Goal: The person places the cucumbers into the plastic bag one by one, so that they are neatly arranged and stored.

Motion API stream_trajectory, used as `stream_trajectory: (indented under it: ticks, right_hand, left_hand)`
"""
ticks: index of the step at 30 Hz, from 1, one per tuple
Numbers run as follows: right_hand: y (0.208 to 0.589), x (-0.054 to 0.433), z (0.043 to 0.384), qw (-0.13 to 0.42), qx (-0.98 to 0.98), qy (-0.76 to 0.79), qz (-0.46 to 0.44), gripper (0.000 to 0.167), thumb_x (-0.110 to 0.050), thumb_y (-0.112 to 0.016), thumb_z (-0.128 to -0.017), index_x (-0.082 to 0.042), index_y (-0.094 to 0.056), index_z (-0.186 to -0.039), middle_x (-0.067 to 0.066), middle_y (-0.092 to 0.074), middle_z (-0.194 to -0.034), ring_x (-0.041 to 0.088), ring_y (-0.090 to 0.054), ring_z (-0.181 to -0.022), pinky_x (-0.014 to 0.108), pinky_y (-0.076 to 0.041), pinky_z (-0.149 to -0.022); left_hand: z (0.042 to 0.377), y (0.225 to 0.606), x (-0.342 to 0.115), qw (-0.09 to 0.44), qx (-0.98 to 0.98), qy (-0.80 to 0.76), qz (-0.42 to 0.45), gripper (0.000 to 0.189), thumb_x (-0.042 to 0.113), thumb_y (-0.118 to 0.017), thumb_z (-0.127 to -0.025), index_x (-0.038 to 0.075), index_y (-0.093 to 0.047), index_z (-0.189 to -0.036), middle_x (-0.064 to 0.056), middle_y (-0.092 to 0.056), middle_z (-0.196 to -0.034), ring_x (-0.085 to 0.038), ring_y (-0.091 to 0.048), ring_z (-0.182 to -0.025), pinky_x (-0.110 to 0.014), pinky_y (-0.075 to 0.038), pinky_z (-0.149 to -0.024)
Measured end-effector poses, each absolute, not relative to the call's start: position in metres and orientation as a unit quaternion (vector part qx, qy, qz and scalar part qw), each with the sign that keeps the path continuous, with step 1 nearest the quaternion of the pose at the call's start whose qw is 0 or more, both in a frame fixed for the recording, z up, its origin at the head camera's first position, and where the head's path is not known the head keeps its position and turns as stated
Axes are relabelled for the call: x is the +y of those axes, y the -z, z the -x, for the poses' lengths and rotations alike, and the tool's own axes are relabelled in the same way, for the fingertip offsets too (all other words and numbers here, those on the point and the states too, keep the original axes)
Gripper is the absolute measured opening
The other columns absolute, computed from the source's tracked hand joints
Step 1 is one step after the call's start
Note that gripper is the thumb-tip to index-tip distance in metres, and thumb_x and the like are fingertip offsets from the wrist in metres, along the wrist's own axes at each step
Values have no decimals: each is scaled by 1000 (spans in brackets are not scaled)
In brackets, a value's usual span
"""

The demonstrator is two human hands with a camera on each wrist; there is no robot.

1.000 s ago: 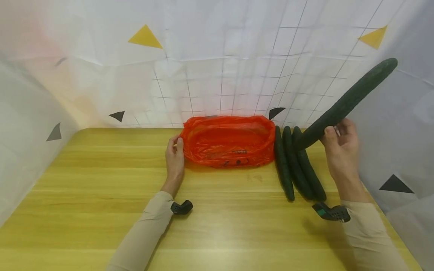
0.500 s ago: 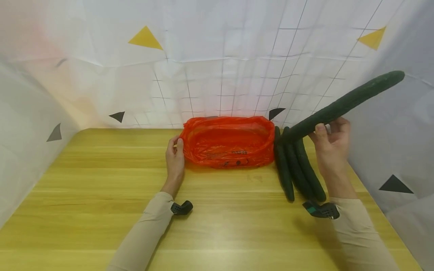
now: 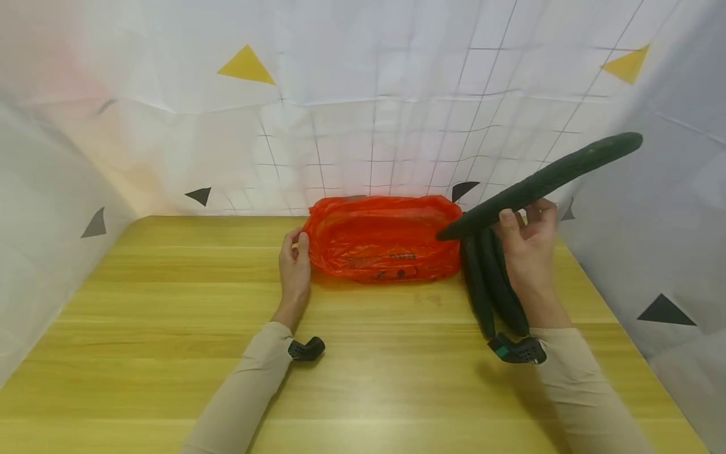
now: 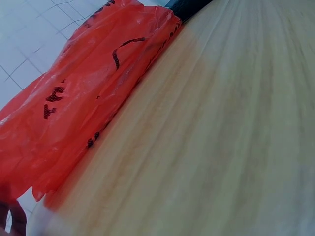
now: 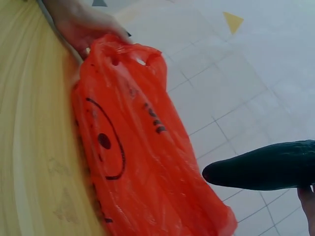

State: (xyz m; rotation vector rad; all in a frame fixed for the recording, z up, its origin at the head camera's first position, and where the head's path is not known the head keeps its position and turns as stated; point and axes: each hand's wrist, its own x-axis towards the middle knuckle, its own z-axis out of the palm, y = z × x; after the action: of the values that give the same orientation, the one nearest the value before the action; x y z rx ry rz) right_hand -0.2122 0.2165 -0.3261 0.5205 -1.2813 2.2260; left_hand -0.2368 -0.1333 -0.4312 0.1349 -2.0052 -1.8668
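Observation:
In the head view a red plastic bag (image 3: 386,271) stands with its wide mouth facing up near the back of the table. My left hand (image 3: 295,271) grips the bag's left edge between thumb and fingers. A long green cucumber (image 3: 544,180) is held up in my right hand (image 3: 533,252), pinched near its middle. It slants, with the far end raised to the right and the lower tip over the bag's right rim. In the right wrist view that cucumber's tip (image 5: 231,172) shows beside the bag. More cucumbers (image 3: 478,290) lie to the right of the bag, partly hidden by my right hand.
A wooden table (image 3: 363,366) carries everything. Behind it hangs a white sheet (image 3: 351,126) with grid lines and yellow and black triangles. Black wrist cameras (image 3: 306,349) sit on both sleeves.
My right hand has moved left with the cucumber, which has tilted flatter, its lower tip going from above the lying cucumbers to the bag's mouth. The left hand keeps its place.

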Motion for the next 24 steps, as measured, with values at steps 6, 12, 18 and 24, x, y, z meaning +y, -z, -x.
stream_trajectory:
  ticks: [6,12,18,24]
  right_hand:
    - [332,209,215,244,-481,-820,-190,43,16,-50,-87,-7,-38,-122,10,-49,-117,23,-58,-101,31,-52,-89]
    - [337,207,220,236,-505,-811,-179,42,15,-53,-86,-7,-41,-121,9,-51,-115,20,-59,-95,28,-53,-87]
    - [342,206,224,231,-550,-783,-175,41,11,-57,-86,-6,-44,-120,9,-54,-114,19,-60,-94,24,-52,-88]
    - [344,204,226,229,-587,-751,-196,42,11,-58,-85,-5,-45,-123,10,-56,-116,21,-61,-96,23,-49,-91]
  left_hand:
    - [236,429,-133,198,-717,667,-47,42,49,-46,-95,21,-54,-125,1,-58,-119,-18,-52,-87,-22,-46,-75]
    - [235,430,-132,191,-719,666,-53,43,52,-46,-94,23,-54,-125,1,-58,-115,-18,-51,-86,-22,-45,-73]
    - [236,432,-131,195,-721,663,-51,40,49,-46,-96,23,-54,-125,1,-59,-113,-19,-51,-84,-22,-44,-70]
    - [236,432,-128,196,-718,666,-51,38,46,-47,-96,22,-55,-125,1,-59,-116,-18,-52,-85,-22,-45,-73]
